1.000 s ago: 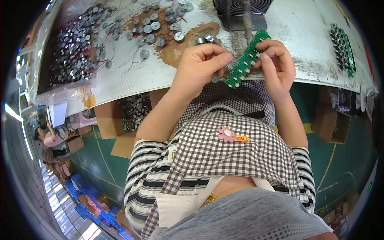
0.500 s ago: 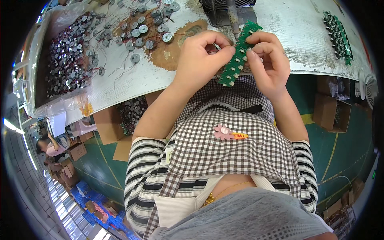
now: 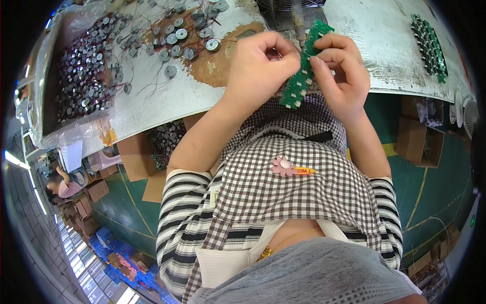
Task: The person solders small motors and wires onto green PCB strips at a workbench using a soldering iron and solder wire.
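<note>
Chipped white paint covers the tabletop (image 3: 390, 50). From the head view, the right hand (image 3: 347, 76) pinches a green circuit-board strip (image 3: 292, 95), slanted over the near edge; the left hand (image 3: 263, 68) is closed beside it, though what its fingertips hold cannot be told. Fine fingertip work on the strip seems in hand; the next move likely calls for steadiness. Wired metal discs (image 3: 181, 34) lie leftward, a row of green boards (image 3: 429, 48) rightward; a metal post (image 3: 299, 25) crowds the strip's far end.
</note>
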A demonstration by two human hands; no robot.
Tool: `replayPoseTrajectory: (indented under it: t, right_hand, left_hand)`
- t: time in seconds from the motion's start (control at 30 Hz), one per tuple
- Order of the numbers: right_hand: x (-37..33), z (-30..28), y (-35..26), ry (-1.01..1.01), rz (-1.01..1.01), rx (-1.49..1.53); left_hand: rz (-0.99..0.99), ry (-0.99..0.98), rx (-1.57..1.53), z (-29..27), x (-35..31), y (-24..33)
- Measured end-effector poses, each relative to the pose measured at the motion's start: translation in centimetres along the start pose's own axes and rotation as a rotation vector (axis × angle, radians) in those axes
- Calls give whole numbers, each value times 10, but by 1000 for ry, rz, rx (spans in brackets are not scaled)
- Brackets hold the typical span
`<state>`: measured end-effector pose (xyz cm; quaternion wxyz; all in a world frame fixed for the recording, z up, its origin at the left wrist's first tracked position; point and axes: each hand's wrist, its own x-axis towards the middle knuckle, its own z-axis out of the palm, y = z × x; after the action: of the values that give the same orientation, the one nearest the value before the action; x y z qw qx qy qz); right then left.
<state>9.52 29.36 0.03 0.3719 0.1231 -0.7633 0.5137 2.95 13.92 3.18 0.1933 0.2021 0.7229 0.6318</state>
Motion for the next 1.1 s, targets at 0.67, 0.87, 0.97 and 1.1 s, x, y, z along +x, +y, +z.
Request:
replayPoseTrajectory:
  t: [0.67,0.87,0.97,1.1]
  right_hand:
    - [-3,4,-3,19,91,24]
    - [-7,5,-3,22,91,33]
    - [-14,6,-5,28,131,9]
    - [-13,3,-5,93,21,-148]
  left_hand:
    - [122,140,-38,7,2,-7]
    - [105,108,75,7,-4,-6]
    - [108,89,79,8,-5,-9]
    - [246,108,213,8,-3,-12]
